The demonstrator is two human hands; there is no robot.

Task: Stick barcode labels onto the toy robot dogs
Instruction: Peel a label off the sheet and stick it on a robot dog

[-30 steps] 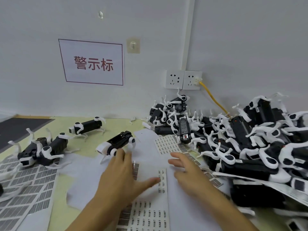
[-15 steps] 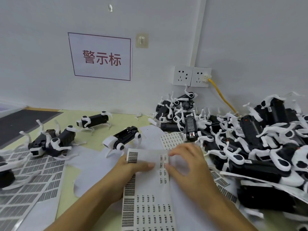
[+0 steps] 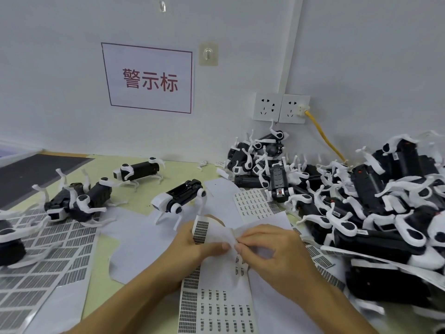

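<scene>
label sheet (image 3: 216,297): matt paper | toy dogs (image 3: 179,198): glossy plastic

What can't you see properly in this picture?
- Head view: whether a sticker is peeled yet; the right hand and left hand pinch the white barcode label sheet, fingers covering that spot.
- The barcode print is too small to read.
- The heap of black-and-white toy robot dogs is cut off by the right edge.

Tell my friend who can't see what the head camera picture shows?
Two bare hands, left hand and right hand, pinch a label sheet above a table. One toy robot dog stands just behind; a big heap of dogs fills the right.
</scene>
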